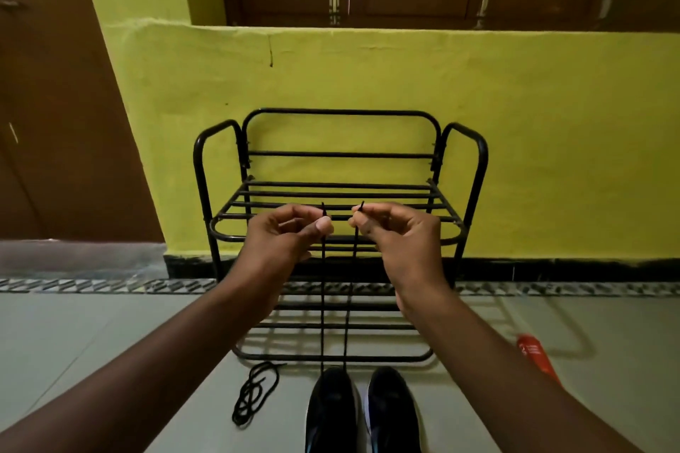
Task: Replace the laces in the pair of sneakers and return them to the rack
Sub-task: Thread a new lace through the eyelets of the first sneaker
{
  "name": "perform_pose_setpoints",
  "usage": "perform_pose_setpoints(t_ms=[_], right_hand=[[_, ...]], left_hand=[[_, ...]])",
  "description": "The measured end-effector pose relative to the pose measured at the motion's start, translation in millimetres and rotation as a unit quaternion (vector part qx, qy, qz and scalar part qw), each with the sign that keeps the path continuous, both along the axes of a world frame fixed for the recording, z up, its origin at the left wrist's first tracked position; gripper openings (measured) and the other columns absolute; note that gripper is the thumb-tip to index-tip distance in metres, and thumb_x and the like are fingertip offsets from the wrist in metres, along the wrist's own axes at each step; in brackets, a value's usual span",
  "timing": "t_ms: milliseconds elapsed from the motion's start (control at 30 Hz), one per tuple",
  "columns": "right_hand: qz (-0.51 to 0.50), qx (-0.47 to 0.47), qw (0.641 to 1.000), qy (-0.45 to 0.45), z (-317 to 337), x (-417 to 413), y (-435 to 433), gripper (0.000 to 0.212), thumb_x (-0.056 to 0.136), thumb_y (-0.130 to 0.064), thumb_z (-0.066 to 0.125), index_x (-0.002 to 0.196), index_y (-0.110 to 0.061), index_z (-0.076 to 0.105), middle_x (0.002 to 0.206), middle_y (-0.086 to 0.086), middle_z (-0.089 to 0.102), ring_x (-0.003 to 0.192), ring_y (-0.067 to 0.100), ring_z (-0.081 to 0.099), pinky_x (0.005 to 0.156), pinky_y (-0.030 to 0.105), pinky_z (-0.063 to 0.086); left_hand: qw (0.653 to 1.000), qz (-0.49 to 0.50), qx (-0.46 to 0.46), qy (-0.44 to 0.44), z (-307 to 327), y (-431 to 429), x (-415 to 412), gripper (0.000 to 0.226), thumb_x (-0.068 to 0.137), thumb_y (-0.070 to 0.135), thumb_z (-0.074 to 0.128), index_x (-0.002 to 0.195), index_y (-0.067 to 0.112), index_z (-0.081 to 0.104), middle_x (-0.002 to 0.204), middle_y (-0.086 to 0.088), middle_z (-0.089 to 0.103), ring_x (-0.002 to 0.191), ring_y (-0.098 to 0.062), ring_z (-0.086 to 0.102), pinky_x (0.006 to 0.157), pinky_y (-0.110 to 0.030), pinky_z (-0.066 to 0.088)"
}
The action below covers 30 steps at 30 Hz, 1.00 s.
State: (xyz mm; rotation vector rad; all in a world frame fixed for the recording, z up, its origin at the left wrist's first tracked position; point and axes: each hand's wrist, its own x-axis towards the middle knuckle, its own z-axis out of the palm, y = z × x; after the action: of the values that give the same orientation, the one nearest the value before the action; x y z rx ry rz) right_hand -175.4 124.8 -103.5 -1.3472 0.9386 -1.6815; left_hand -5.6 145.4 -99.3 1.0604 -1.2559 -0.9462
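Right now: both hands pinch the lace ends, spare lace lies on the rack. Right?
No. The spare lace lies on the floor beside the left sneaker, not on the rack, per the head view. The left hand and right hand do pinch the lace ends.

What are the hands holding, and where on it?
A black lace: the left hand pinches one end, the right hand the other, just below the tips. Both strands run down to the left sneaker.
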Motion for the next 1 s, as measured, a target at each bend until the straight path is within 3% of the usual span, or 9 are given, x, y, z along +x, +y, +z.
perform_pose_setpoints(t_ms=[133, 500, 1000], right_hand=[[-0.001, -0.007, 1.000, 0.025, 1, 1, 5, 0.019, 0.079, -0.006, 0.082, 0.096, -0.011, 0.076, 0.081, 0.002, 0.078, 0.081, 0.010, 0.075, 0.070, 0.012, 0.054], [-0.010, -0.015, 0.998, 0.059, -2, -4, 6, 0.017, 0.078, -0.009, 0.085, 0.089, -0.015, 0.073, 0.080, -0.003, 0.077, 0.080, 0.009, 0.075, 0.077, 0.027, 0.061], [-0.014, -0.036, 0.998, 0.055, -4, -10, 6, 0.018, 0.077, -0.004, 0.084, 0.092, -0.009, 0.075, 0.081, 0.001, 0.077, 0.080, 0.010, 0.075, 0.074, 0.022, 0.059]], left_hand=[[0.999, 0.008, 0.036, 0.020, 2, 0, -2, 0.005, 0.084, 0.031, 0.076, 0.085, 0.026, 0.076, 0.100, 0.005, 0.077, 0.100, -0.009, 0.071, 0.082, -0.038, 0.050], [0.999, -0.007, 0.041, 0.006, 3, -4, -5, 0.008, 0.082, 0.031, 0.078, 0.086, 0.023, 0.079, 0.101, 0.008, 0.078, 0.095, 0.000, 0.071, 0.081, -0.037, 0.048], [1.000, 0.009, 0.030, -0.002, -1, -2, -12, 0.006, 0.084, 0.028, 0.078, 0.083, 0.022, 0.079, 0.099, 0.008, 0.078, 0.093, 0.000, 0.071, 0.078, -0.034, 0.050]])
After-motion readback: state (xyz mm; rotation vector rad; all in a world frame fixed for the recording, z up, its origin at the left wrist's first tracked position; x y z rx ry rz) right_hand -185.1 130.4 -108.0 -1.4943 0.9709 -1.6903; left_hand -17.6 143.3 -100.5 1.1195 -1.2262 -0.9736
